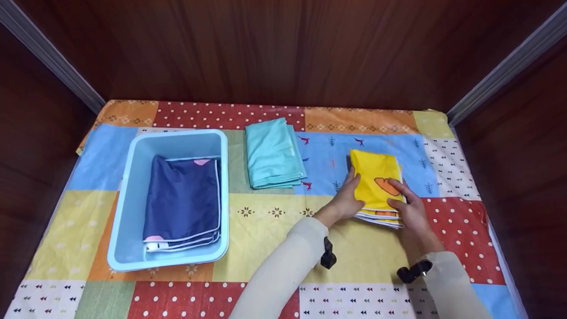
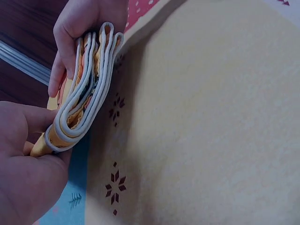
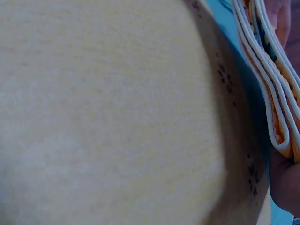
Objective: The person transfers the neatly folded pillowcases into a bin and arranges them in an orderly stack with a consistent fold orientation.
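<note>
A folded yellow cloth [image 1: 374, 170] with an orange print and white edging is held between both hands at the right of the table. My left hand [image 1: 347, 198] grips its left side, thumb on top and fingers underneath. On the opposite side my right hand [image 1: 414, 215] grips it, with fingertips over the orange print. The left wrist view shows the stacked, looped layers of the yellow cloth [image 2: 86, 110] edge-on, close over the tablecloth. In the right wrist view only part of the yellow cloth [image 3: 276, 98] enters at the right edge.
A light blue plastic bin [image 1: 119, 221] stands at the left, holding a folded navy cloth [image 1: 184, 199] with pink spots. Between bin and hands lies a folded turquoise cloth [image 1: 270, 155]. The patchwork tablecloth [image 1: 261, 239] covers the table, with dark wooden panels [image 1: 274, 53] around it.
</note>
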A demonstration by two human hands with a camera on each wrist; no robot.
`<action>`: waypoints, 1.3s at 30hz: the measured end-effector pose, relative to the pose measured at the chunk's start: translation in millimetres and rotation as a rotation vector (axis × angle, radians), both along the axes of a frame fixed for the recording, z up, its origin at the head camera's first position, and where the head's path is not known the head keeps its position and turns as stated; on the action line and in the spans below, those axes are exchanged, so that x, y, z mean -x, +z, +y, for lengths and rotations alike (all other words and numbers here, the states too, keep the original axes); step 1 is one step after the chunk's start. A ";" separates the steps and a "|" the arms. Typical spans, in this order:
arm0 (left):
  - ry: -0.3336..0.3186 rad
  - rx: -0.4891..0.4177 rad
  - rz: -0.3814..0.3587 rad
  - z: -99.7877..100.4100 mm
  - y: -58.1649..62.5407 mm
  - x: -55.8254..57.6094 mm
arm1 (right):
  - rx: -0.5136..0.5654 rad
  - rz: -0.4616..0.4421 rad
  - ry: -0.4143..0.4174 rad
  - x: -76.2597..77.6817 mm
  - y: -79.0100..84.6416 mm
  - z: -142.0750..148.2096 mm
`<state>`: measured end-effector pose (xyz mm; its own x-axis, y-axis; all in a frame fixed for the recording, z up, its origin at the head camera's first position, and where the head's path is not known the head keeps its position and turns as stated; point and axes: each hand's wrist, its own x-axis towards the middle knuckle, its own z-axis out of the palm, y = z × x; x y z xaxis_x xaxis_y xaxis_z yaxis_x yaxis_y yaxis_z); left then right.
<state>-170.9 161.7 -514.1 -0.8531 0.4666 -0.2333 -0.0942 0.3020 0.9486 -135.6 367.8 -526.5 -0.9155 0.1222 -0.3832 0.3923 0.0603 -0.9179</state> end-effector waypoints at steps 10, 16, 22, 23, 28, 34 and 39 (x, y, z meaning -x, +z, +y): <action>0.030 -0.011 0.032 -1.4 6.2 -7.5 | 0.029 0.107 0.028 -7.6 8.6 -1.4; 0.034 -0.027 0.048 -2.6 10.6 -12.6 | 0.027 0.079 0.037 -8.6 16.1 0.2; 0.031 -0.069 0.089 -4.4 17.4 -17.8 | 0.087 0.058 0.009 -10.5 25.8 0.5; 0.031 -0.077 0.094 -4.8 19.0 -18.6 | 0.095 0.057 0.007 -10.9 27.5 0.4; 0.037 -0.099 0.103 -5.1 25.5 -23.5 | 0.113 0.067 0.019 -13.5 33.9 1.4; 0.042 -0.104 0.114 -6.3 29.5 -27.9 | 0.157 0.106 0.018 -16.3 39.9 -0.4; 0.044 -0.115 0.127 -7.6 32.1 -31.1 | 0.165 0.105 0.024 -18.1 45.7 -1.4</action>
